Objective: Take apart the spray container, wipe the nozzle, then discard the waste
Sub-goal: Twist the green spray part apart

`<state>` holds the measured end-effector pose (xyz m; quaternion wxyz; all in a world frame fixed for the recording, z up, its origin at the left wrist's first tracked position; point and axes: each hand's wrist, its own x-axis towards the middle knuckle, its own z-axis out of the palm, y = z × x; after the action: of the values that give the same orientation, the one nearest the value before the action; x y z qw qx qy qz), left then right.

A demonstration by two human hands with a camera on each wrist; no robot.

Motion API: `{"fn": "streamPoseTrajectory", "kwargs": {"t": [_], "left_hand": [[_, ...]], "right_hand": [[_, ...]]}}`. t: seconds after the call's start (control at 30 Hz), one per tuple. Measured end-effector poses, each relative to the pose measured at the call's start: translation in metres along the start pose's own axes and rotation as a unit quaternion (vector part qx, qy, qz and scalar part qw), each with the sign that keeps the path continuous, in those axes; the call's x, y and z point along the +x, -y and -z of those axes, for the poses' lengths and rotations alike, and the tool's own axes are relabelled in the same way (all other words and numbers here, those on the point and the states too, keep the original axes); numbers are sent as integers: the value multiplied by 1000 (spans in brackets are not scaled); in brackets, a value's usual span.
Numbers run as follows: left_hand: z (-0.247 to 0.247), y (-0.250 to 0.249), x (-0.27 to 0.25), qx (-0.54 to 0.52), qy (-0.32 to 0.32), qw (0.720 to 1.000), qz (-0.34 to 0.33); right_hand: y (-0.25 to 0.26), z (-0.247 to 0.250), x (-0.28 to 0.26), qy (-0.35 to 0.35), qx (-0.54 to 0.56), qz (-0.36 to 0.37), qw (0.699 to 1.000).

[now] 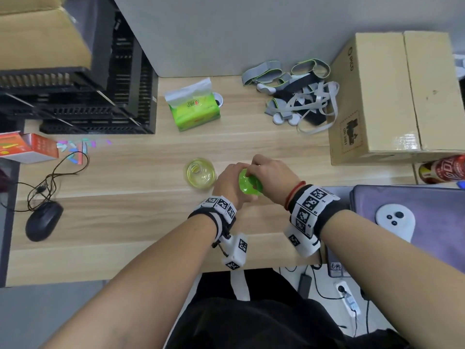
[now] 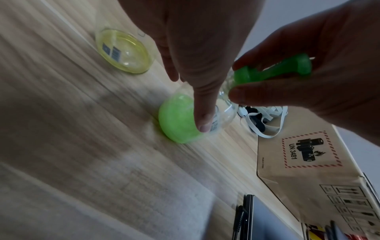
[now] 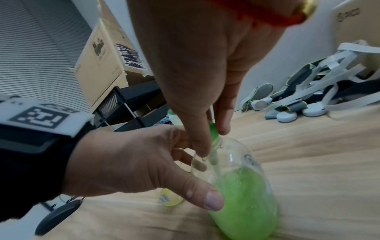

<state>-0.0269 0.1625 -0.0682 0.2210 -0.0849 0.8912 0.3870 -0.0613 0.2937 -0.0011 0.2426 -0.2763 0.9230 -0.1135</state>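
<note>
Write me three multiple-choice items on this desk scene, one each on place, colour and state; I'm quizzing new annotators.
1. Where does the tissue pack lie?
A. beyond the bottles, toward the wall
B. on the cardboard box
C. in the lap

2. What colour is the liquid in the held spray bottle?
A. red
B. green
C. blue

3. What is the right hand doing?
A. resting flat
B. pinching the green spray nozzle
C. holding the mouse

Key: A, it lies on the far part of the desk near the wall; B, bright green fills the lower half; B, fingers close on the nozzle while the left hand grips the bottle.
</note>
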Motion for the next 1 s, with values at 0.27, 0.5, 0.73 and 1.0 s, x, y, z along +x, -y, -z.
{"fn": "streamPoseTrajectory", "kwargs": {"t": [0.27, 0.5, 0.73, 1.0], "left_hand": [[-1, -3, -1, -4, 2, 1000, 11], [0, 0, -1, -5, 0, 1000, -5], [-2, 5, 0, -12, -1, 1000, -7], [-2, 9, 2, -32, -10, 999, -11]], "right_hand": [[0, 6, 7, 46, -41, 22, 998], [3, 3, 15, 49, -57, -50, 996], [5, 0, 13, 31, -97, -75, 992], [3, 4, 12, 27, -101, -106, 989]]}}
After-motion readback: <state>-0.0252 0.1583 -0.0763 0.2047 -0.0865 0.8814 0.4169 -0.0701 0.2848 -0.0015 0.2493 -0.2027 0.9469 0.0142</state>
